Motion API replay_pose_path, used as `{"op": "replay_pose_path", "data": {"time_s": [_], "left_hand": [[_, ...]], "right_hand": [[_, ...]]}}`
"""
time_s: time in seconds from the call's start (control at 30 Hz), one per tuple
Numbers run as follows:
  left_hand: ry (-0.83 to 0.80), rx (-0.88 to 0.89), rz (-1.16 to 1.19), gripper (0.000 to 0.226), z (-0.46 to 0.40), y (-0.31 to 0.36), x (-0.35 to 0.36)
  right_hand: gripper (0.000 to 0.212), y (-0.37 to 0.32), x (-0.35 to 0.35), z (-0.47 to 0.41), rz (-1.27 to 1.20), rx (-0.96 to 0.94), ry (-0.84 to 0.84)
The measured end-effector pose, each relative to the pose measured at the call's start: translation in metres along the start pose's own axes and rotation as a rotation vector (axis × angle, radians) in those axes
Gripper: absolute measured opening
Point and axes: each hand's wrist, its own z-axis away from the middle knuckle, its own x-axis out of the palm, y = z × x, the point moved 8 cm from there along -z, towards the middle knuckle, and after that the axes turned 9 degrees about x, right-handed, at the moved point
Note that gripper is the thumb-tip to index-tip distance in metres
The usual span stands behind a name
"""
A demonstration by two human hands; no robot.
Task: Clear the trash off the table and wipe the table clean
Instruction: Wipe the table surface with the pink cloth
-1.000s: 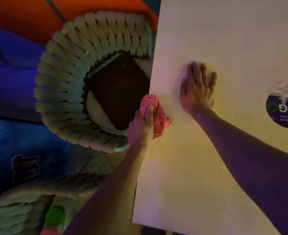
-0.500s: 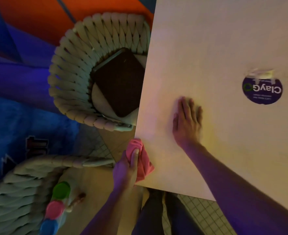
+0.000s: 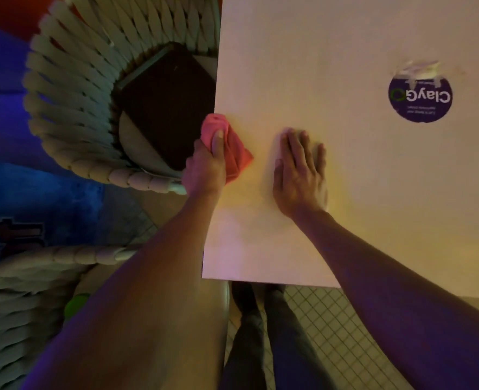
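Left hand (image 3: 205, 164) moved forward gripping cloth (image 3: 227, 142), right hand (image 3: 300, 175) flat

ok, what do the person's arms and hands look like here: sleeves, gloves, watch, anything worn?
Both forearms are bare as far as the frame shows: no sleeves in view. Left hand and right hand wear no gloves, and no watch, rings or bands are visible. Coloured lighting tints everything.
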Motion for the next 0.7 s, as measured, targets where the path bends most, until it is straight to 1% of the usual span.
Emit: {"op": "replay_pose_path", "data": {"time_s": [0.07, 0.13, 0.2, 0.27, 0.33, 0.47, 0.53, 0.6, 0.7], "left_hand": [[0.035, 0.090, 0.009, 0.055, 0.023, -0.001, -0.002], [0.054, 0.195, 0.019, 0.057, 0.061, -0.007, -0.006], [0.067, 0.296, -0.071, 0.062, 0.102, -0.019, -0.009], [0.067, 0.388, -0.224, 0.066, 0.139, -0.027, -0.012], [0.033, 0.430, -0.342, 0.069, 0.164, -0.029, -0.011], [-0.028, 0.548, -0.404, 0.065, 0.203, -0.006, -0.001], [-0.056, 0.563, -0.464, 0.060, 0.207, 0.005, 0.005], [-0.080, 0.523, -0.517, 0.057, 0.198, 0.010, 0.012], [-0.120, 0.489, -0.512, 0.057, 0.167, 0.017, 0.023]], "right_hand": [[0.053, 0.001, 0.001, 0.001, -0.006, 0.009, -0.013], [0.054, 0.001, 0.000, -0.001, -0.021, 0.014, -0.043], [0.055, 0.003, 0.000, -0.001, -0.046, 0.024, -0.108], [0.057, 0.009, -0.003, 0.006, -0.040, 0.017, -0.150], [0.057, 0.022, -0.010, 0.022, -0.013, 0.033, -0.159], [0.053, 0.069, -0.028, 0.070, 0.037, 0.131, -0.125], [0.053, 0.098, -0.041, 0.088, 0.056, 0.168, -0.094], [0.054, 0.132, -0.053, 0.100, 0.065, 0.209, -0.079], [0.053, 0.179, -0.070, 0.109, 0.062, 0.261, -0.028]]}}
